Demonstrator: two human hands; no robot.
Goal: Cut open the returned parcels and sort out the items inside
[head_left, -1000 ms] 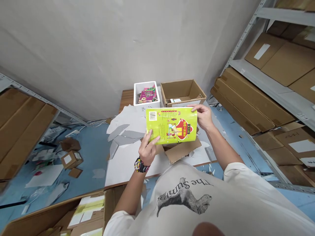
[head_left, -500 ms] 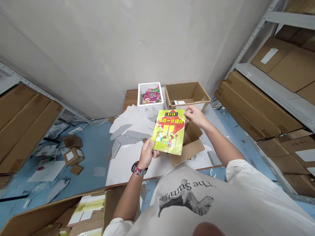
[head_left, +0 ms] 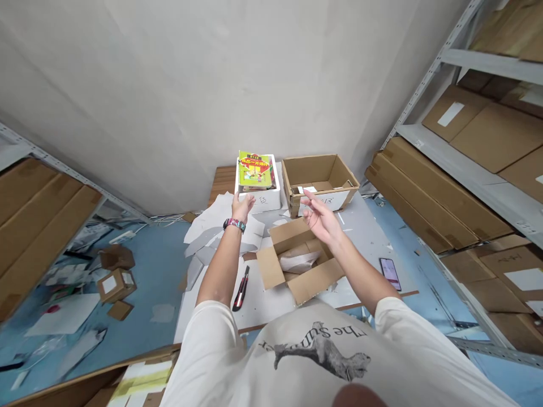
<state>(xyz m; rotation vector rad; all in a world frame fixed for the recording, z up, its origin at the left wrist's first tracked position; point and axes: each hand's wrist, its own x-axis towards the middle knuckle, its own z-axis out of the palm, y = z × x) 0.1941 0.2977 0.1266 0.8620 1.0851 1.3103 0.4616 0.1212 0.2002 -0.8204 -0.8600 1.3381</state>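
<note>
A yellow-green picture book (head_left: 255, 174) with a red title patch lies on top of the other books in the white foam box (head_left: 267, 204). My left hand (head_left: 243, 207) is in front of that box, just below the book, fingers apart and holding nothing. To the right, my right hand (head_left: 321, 218) hovers with loosely spread fingers and nothing in them. Below it stands an open cardboard box (head_left: 271, 268), flaps out, with crumpled pale packing inside. Behind that hand is a larger cardboard bin (head_left: 316, 168) with a white label on its front.
A red and black utility knife (head_left: 241, 289) lies on the table's left part. Torn paper sheets (head_left: 207, 226) spread at the back left. A phone (head_left: 389, 273) rests near the right edge. Shelves (head_left: 470, 141) with cartons flank the table.
The picture book has left both hands and now lies in the white foam box. My left hand moved forward to the box; the right drew apart from it. The knife and phone have come into view.
</note>
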